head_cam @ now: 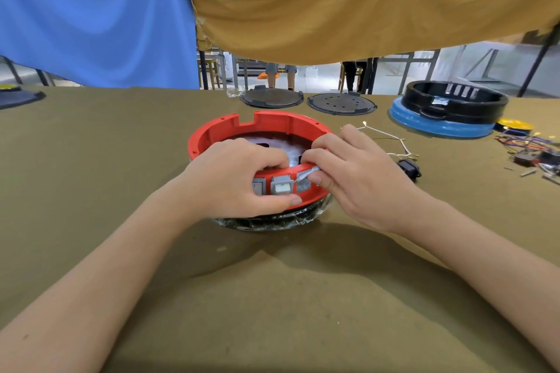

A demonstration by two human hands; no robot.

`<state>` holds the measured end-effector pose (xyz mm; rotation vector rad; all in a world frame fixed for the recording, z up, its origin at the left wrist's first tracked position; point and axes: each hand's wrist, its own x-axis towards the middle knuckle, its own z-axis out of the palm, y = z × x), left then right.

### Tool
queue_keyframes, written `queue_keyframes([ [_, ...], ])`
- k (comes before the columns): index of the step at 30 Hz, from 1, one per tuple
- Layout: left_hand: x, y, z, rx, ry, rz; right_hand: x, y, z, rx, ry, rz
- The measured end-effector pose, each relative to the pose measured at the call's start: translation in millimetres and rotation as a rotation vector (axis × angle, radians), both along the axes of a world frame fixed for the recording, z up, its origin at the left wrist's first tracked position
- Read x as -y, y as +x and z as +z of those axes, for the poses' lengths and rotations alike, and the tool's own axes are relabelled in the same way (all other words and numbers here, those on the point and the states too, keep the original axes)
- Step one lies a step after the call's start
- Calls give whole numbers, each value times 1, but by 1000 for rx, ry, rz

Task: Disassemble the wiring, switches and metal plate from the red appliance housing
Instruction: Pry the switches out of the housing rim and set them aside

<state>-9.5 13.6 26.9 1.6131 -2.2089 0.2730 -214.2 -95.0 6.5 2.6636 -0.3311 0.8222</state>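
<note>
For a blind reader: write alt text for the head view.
Both hands work at the near wall of a red housing on a cloth-covered table: the left hand grips the rim beside a grey switch, the right hand holds a small metal tool there. Loose wires lie to the right.

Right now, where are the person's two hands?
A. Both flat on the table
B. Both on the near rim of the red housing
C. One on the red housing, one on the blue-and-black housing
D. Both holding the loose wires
B: the left hand and right hand both grip the near rim of the red housing, beside its grey switches.
</note>
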Motion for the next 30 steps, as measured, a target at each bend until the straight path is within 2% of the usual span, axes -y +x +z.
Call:
queue_keyframes([
  [7, 0, -3, -1, 30, -64, -12, 11, 8, 2, -40, 153, 112],
  [14, 0, -3, -2, 23, -47, 13, 7, 7, 5, -60, 80, 77],
  [20, -2, 3, 4, -62, 36, 6, 5, -7, 9, 75, 180, 69],
  [26, -1, 1, 3, 1, 26, 20, -4, -8, 16, 199, 323, 183],
  [30, 1, 0, 0, 32, -11, 27, -2, -5, 15, 206, 398, 194],
])
